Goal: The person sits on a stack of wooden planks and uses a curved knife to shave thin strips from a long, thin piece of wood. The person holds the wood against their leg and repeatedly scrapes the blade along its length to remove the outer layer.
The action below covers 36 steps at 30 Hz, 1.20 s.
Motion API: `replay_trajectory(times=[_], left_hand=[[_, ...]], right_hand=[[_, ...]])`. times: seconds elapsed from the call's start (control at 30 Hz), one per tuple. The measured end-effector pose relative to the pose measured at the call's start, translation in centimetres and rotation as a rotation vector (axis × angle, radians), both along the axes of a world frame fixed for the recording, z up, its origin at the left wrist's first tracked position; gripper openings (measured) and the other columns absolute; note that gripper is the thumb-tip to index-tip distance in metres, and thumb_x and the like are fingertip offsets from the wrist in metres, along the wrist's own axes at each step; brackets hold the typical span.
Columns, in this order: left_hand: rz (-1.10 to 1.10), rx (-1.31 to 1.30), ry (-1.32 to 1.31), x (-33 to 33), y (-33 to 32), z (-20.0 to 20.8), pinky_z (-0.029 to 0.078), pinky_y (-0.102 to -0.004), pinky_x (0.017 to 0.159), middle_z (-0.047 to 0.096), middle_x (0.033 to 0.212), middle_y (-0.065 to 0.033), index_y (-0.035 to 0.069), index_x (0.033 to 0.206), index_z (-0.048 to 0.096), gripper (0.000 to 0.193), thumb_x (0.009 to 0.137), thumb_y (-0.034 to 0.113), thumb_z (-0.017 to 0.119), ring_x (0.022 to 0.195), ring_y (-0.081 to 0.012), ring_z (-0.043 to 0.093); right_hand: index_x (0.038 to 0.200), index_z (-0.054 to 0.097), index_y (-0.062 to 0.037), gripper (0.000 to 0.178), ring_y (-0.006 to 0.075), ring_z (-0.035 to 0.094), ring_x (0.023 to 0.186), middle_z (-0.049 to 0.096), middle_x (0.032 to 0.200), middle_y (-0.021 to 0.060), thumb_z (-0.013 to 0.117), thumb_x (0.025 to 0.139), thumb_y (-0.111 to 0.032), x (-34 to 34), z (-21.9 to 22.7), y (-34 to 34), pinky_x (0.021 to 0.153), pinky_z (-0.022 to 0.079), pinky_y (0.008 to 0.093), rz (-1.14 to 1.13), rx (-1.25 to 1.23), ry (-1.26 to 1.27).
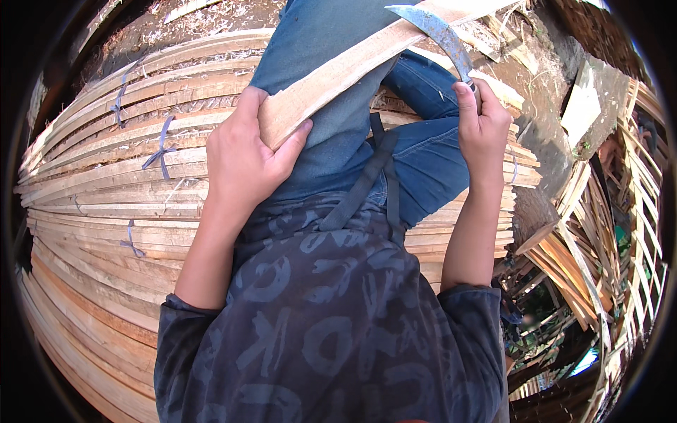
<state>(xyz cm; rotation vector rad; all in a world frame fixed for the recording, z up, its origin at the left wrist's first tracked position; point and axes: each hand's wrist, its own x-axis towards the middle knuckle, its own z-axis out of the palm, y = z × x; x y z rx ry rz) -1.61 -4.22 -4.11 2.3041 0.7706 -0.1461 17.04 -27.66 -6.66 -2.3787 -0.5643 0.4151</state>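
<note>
My left hand point(250, 144) grips the near end of a pale wooden plank point(331, 74), thumb on one side and fingers on the other. The plank lies slantwise across my jeans-clad thigh and runs up to the right, past the top edge. In my right hand point(483, 116) is a sickle point(441, 35), held by its handle with the thumb pressed along it. Its curved bluish metal blade bends to the left over the plank's far part. Whether the blade touches the wood I cannot tell. Most of the handle is hidden by my fingers.
Bundles of wooden strips point(106, 183) tied with grey-blue bands point(161, 148) lie under and left of me. On the right are a log end point(532, 218), loose strips point(564, 271) and a woven slat fence point(642, 211). Shavings litter the dirt ground point(183, 32).
</note>
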Motion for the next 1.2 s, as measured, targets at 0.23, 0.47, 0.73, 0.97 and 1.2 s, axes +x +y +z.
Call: replay_trajectory(times=[0.23, 0.47, 0.73, 0.97, 1.2], left_hand=[[-0.007, 0.006, -0.023, -0.1, 0.3, -0.7, 0.049, -0.0453, 0.058, 0.062, 0.068, -0.0196, 0.004, 0.096, 0.053, 0.047, 0.077, 0.041, 0.076, 0.066, -0.0413, 0.064], [-0.009, -0.015, -0.037, 0.2, 0.6, -0.8, 0.049, -0.0445, 0.059, 0.062, 0.069, -0.0193, 0.005, 0.094, 0.053, 0.045, 0.078, 0.04, 0.076, 0.067, -0.0408, 0.065], [0.022, -0.008, -0.017, 0.2, 0.0, -0.7, 0.049, -0.0429, 0.058, 0.062, 0.068, -0.0184, 0.005, 0.094, 0.053, 0.046, 0.078, 0.041, 0.076, 0.065, -0.0393, 0.064], [0.028, 0.035, -0.045, 0.4, -0.2, -1.1, 0.049, -0.0428, 0.057, 0.061, 0.067, -0.017, 0.004, 0.095, 0.054, 0.051, 0.077, 0.046, 0.077, 0.063, -0.0376, 0.065], [-0.002, 0.049, -0.041, 0.5, 0.0, -1.0, 0.049, -0.0432, 0.057, 0.062, 0.067, -0.017, 0.004, 0.095, 0.053, 0.052, 0.077, 0.047, 0.077, 0.064, -0.0377, 0.065]], right_hand=[[0.092, 0.06, -0.0013, 0.022, 0.0281, 0.057, 0.052, 0.054, 0.058, 0.0109, 0.071, 0.089, -0.02, -3.6, 0.1, 2.1, 0.051, 0.044, 0.0348, 0.199, 0.068, -0.143], [0.079, 0.059, 0.0021, 0.034, 0.0089, 0.038, 0.052, 0.045, 0.055, 0.0016, 0.058, 0.099, -0.026, 3.2, -0.3, -3.2, 0.049, 0.033, 0.0297, -0.406, -0.007, -0.21], [0.089, 0.054, -0.0018, 0.02, 0.0054, 0.04, 0.048, 0.049, 0.062, -0.0014, 0.061, 0.097, -0.018, -1.0, -1.9, -2.3, 0.043, 0.034, 0.0244, -0.53, 0.216, 0.182], [0.099, 0.052, -0.0031, 0.014, 0.0026, 0.043, 0.051, 0.05, 0.068, -0.0011, 0.06, 0.098, -0.015, -5.7, -1.5, 0.6, 0.043, 0.034, 0.0198, -0.454, 0.562, 0.383], [0.098, 0.061, 0.0, 0.019, 0.0136, 0.054, 0.052, 0.055, 0.059, 0.0073, 0.068, 0.092, -0.017, -4.4, 0.1, 1.9, 0.052, 0.043, 0.0267, -0.053, 0.162, 0.041]])
